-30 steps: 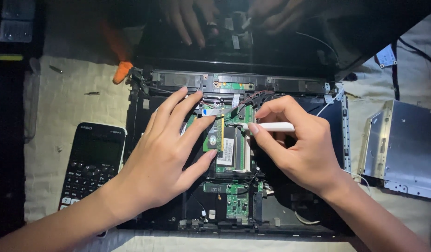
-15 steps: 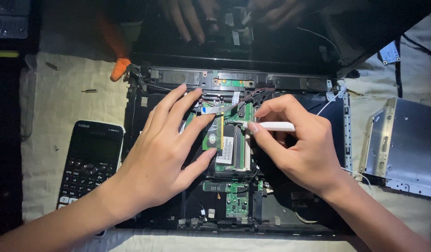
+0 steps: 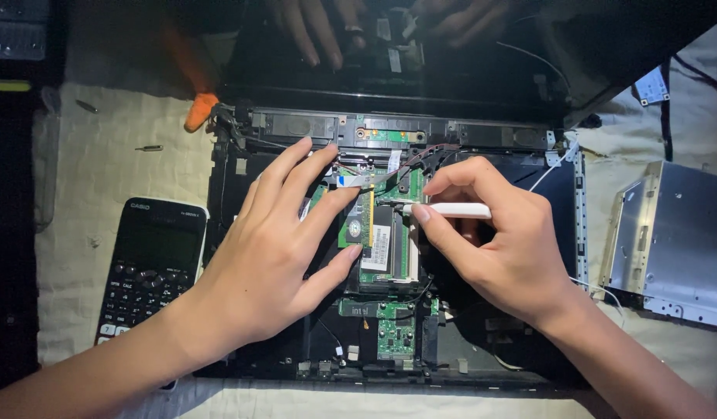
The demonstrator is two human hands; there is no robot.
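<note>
1. The opened laptop base (image 3: 242, 167) lies on the pale cloth (image 3: 102, 178); its cover is already off and the boards are bare.
2. A silver optical drive (image 3: 672, 240) sits out to the right, and a black calculator (image 3: 153, 268) to the left.
3. My left hand (image 3: 269, 256) rests spread and open, fingertips on the green memory module (image 3: 357, 225), which still sits in its slot.
4. My right hand (image 3: 502, 244) pinches a white prying tool (image 3: 451, 210), its tip seemingly at the module's edge.
</note>
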